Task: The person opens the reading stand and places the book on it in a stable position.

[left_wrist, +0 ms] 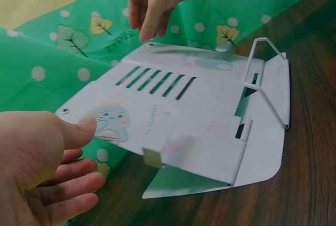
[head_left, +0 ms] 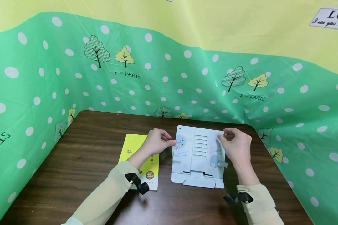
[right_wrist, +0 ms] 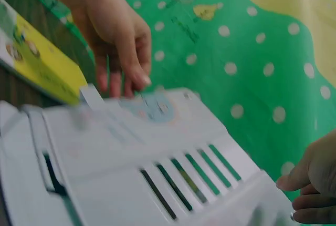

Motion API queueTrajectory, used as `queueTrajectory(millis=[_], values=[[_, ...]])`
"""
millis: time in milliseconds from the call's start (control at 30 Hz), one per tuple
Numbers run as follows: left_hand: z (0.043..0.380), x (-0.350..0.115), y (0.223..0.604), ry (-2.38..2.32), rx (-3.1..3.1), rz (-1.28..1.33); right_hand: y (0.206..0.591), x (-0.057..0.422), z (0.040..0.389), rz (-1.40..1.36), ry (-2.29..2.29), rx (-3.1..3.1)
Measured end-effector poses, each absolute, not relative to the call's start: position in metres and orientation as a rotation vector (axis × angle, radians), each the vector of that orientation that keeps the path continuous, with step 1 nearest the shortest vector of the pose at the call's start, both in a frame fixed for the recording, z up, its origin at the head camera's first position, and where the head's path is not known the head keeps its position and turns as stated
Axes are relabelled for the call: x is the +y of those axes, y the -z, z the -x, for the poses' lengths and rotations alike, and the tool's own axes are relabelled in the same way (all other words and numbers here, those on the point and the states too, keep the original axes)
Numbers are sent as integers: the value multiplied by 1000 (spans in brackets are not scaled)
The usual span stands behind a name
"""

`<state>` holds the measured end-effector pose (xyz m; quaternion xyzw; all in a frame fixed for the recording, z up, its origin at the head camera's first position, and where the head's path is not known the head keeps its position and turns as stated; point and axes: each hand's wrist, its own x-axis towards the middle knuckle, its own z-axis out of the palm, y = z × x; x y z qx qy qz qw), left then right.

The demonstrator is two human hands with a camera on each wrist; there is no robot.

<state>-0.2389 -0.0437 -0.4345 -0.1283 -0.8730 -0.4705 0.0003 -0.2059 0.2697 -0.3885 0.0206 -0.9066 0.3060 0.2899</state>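
Observation:
A white metal book stand (head_left: pixel 199 156) with a row of slots and blue cartoon animals stands on the table. Its slotted panel is raised at a slant above its base. My left hand (head_left: pixel 156 142) is at the panel's left edge. The left wrist view shows its thumb (left_wrist: pixel 81 131) at the edge and the other fingers loosely spread below. At the upper right corner is my right hand (head_left: pixel 236 144), thumb and fingers close around the corner without a visible grip. Small page clips (head_left: pixel 222 164) stick out at the panel's sides.
A yellow book (head_left: pixel 155 167) lies left of the stand, partly under my left forearm. Brown wooden table (head_left: pixel 81 156) surrounds both. A green dotted cloth (head_left: pixel 146 84) hangs behind the table and along its sides.

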Motion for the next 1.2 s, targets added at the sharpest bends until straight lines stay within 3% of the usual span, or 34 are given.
queueTrajectory(millis=[667,1200], values=[[220,-102,423,1456,-2795,278,392,185,185,-300,-1140,-2586],[206,-165,445,1398,-2908,64,418,125,168,-531,-1250,-2765]])
